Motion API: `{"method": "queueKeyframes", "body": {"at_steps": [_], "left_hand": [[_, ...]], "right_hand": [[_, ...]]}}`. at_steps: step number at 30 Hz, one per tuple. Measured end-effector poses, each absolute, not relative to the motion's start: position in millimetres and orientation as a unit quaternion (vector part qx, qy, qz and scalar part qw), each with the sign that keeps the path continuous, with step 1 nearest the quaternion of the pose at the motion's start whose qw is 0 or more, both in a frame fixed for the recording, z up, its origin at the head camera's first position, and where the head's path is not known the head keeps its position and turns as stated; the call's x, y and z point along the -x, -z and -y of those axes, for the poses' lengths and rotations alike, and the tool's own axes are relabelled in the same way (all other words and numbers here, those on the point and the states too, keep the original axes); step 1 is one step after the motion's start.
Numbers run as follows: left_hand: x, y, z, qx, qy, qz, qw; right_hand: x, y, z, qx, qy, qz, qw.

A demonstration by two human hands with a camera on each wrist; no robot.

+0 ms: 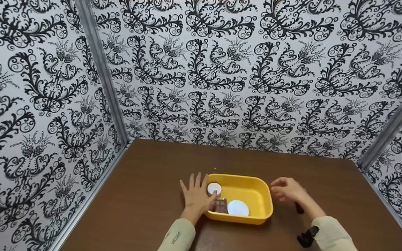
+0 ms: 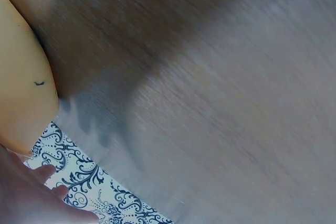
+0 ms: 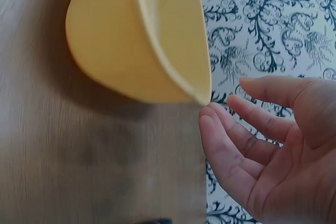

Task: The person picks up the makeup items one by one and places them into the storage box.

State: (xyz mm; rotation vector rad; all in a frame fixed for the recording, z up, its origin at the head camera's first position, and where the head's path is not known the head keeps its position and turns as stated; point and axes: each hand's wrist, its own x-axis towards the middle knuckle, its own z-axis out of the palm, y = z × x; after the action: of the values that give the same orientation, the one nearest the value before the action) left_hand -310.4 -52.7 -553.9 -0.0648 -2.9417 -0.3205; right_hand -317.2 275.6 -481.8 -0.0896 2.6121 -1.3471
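A yellow rectangular tub (image 1: 257, 198) sits on the brown table. Inside it are a small white round object (image 1: 214, 188), a brown block marked in squares like a chocolate bar (image 1: 221, 205), and a larger white disc (image 1: 238, 208). My left hand (image 1: 196, 197) lies over the tub's left rim with its fingers spread, the thumb reaching inside near the small white object; whether it touches that is unclear. Beside the tub's right end is my right hand (image 1: 288, 190), fingers loosely bent and holding nothing. In the right wrist view, its fingertips (image 3: 209, 121) are close to the tub's corner.
A dark object (image 1: 299, 208) lies partly hidden behind the right forearm. Another black item (image 1: 307, 237) shows at the right wrist. Patterned black-and-white walls (image 1: 222, 69) rise at the back and both sides of the table (image 1: 159, 167).
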Motion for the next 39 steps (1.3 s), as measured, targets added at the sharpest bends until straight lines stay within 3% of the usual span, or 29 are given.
{"method": "queueKeyframes", "body": {"at_steps": [15, 39], "left_hand": [[310.5, 554.3, 52.5, 0.020, 0.103, 0.991, 0.088], [312.5, 556.1, 53.3, 0.026, 0.106, 0.990, 0.093]], "right_hand": [[318.6, 498.5, -320.5, -0.018, 0.434, -0.896, 0.087], [314.7, 519.6, -354.6, -0.054, 0.367, -0.927, 0.057]]}}
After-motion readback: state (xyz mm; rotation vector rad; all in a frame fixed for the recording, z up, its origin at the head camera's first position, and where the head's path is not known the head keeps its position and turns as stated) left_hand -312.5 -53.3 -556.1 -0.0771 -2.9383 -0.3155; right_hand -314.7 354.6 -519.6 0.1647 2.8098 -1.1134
